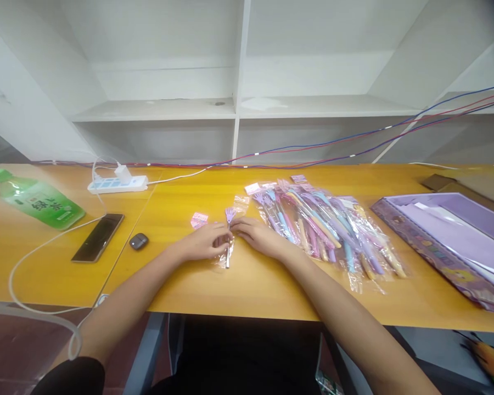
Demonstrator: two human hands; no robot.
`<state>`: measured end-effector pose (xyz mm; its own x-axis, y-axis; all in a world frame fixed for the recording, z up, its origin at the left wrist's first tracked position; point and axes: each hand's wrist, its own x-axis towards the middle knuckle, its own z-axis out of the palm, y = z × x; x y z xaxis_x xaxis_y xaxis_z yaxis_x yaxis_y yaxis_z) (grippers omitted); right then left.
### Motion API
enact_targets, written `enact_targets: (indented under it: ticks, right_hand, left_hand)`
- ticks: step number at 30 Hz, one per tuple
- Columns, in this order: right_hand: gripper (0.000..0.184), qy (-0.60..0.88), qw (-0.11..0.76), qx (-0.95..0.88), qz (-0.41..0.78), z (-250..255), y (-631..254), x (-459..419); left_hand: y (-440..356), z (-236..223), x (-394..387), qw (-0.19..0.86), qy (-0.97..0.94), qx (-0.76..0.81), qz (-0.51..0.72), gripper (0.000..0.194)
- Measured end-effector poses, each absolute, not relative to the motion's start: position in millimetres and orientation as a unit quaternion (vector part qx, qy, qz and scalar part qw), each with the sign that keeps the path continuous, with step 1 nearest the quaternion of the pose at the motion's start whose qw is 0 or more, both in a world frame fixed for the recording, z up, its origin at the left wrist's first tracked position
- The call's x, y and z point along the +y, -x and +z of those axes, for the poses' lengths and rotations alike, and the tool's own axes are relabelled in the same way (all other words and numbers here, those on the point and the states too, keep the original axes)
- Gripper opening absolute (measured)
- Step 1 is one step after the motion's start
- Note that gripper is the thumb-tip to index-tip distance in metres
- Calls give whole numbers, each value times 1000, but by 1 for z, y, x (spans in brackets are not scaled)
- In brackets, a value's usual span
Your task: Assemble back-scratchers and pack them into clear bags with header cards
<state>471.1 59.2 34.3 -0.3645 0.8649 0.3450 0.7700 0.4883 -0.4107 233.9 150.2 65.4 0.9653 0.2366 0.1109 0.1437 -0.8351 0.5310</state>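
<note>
A small back scratcher (229, 213) with a purple claw head and a thin metal shaft lies upright in view between my hands, over the table. My left hand (203, 241) is closed round its shaft from the left, fingertips curled. From the right, my right hand (257, 235) has its bent fingers together against the shaft just below the claw; the exact grip is partly hidden. Clear plastic wrapping shows under my left fingers. A pink-and-white card (198, 220) lies beyond my left hand, and another clear wrapper (241, 204) sits past the claw.
Right of my hands is a pile of wrapped back scratchers (316, 219) in several colours. Farther right stands an open purple box (432, 247). On the left are a green bottle (41, 200), a phone (97, 238), a black earbud case (139, 241) and a power strip (119, 185) with cables.
</note>
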Motion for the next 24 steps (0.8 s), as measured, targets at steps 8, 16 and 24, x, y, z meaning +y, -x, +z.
enact_targets:
  ticks: [8,16,24]
  right_hand:
    - [28,767,157,-608,-131,49,-501,51]
    - [31,828,86,-550,-73,51,-488,50]
    - [28,850,20,-525,-47,60,-480,52]
  left_hand:
    - [-237,62,145,190,-963,105,158,24]
    - [-239,61,139,199,-971,75,112,31]
    - [-242,51,139,175,-975,78,116,34]
